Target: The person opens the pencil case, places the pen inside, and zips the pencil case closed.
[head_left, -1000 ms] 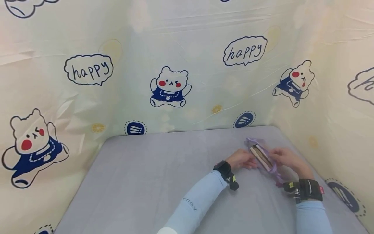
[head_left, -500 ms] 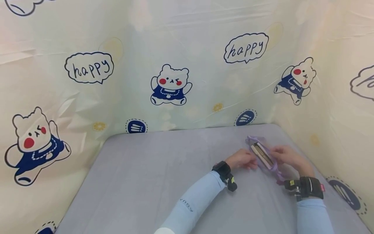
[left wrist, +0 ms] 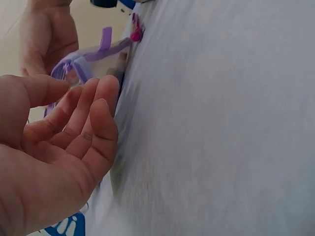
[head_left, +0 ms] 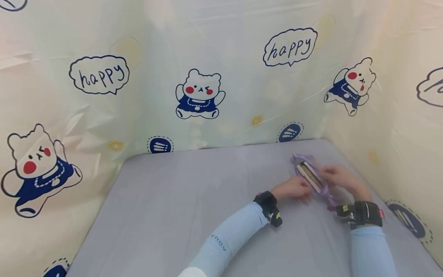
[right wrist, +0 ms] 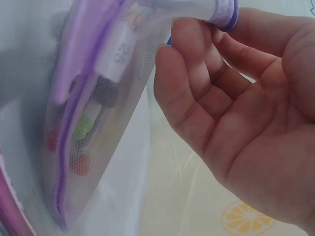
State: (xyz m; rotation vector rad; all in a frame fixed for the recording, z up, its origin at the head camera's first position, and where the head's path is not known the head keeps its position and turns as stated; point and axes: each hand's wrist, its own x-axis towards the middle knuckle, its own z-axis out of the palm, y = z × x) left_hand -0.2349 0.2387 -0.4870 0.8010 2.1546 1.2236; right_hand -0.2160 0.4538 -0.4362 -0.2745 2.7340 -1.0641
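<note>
A purple-edged mesh zipper pouch (head_left: 325,188) stands with its mouth spread at the right of the grey surface. Inside it show beige, flat-edged pieces (head_left: 309,177), whose kind I cannot tell. My right hand (head_left: 340,177) pinches the pouch's far right rim between thumb and forefinger, plain in the right wrist view. At the near left side is my left hand (head_left: 294,188), its thumb and forefinger meeting at the rim, other fingers curved; the exact contact is partly hidden. Through the mesh appear a white label (right wrist: 115,54) and red and green round shapes.
A pale printed curtain (head_left: 238,84) with bears and "happy" bubbles rises behind and at both sides. The grey covered surface (head_left: 194,200) stretches left of the pouch. A pink zipper pull (left wrist: 137,33) hangs at the pouch's end.
My left hand has shifted slightly right along the pouch's near side. The right hand keeps its hold on the rim, and the head view has tilted a little downward.
</note>
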